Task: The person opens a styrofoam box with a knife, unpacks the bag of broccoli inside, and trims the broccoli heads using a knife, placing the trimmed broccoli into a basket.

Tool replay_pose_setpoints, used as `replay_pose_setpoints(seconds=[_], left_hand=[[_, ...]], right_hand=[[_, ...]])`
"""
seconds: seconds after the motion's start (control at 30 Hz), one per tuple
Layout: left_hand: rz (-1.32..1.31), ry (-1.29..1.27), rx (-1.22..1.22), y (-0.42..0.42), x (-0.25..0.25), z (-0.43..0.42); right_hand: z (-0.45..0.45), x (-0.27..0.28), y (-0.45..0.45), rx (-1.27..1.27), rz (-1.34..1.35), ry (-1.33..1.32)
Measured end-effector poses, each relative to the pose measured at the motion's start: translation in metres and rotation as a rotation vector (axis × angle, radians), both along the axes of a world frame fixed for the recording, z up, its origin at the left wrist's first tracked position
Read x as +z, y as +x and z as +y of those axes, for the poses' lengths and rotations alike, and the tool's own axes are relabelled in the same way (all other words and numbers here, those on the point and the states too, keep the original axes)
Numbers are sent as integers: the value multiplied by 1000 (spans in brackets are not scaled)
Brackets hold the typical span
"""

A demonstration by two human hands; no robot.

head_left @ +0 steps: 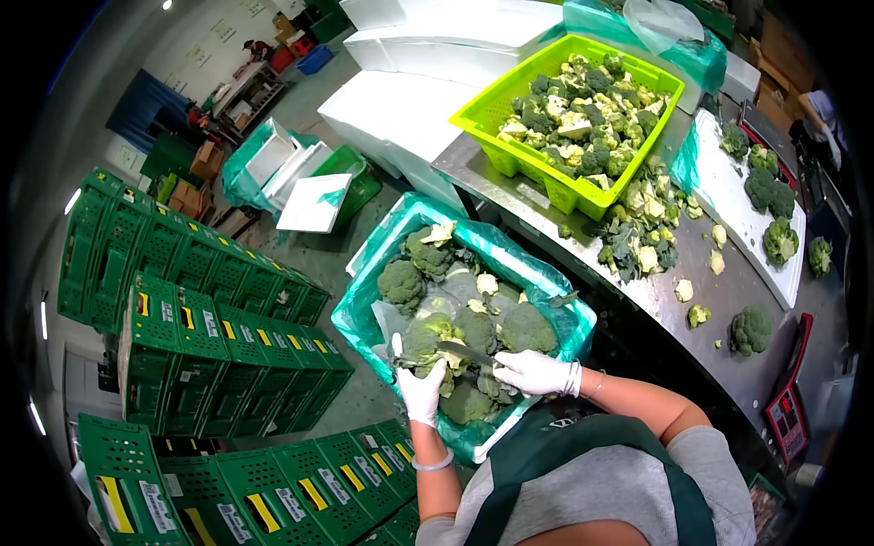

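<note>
Many crates [196, 382] bear labels [210, 324] (illegible); the right grip [533, 372] holds a knife [462, 351].

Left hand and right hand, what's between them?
Head view: a knife blade extends from the right hand toward the broccoli in the left hand, with more broccoli below.

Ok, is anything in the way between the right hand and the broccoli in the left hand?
Just the knife: the right hand holds it, pointing toward the broccoli in the left hand. Nothing else visible blocks the way.
</note>
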State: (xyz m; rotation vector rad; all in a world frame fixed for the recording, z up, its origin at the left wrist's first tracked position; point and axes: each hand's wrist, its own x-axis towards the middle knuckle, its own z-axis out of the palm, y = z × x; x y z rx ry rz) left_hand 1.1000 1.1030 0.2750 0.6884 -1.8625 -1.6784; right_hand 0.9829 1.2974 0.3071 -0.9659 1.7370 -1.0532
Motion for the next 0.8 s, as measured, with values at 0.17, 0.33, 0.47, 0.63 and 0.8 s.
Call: replay_pose_setpoints(seconds=[0.17,0.33,0.47,0.63,0.8], left_hand=[[-117,-477,68,-3,9,0],[-475,-645,70,-8,28,26],[-453,-950,58,-19,23,62],[-62,282,-55,-5,13,43],[-524,-842,84,14,-29,43]], right_hand=[[16,2,-14,102,-578,-18],[1,10,-2,-249,182,-402],[-27,11,5,-257,553,-202],[-20,9,3,-278,115,-448],[-34,-2,13,-111,602,-195]])
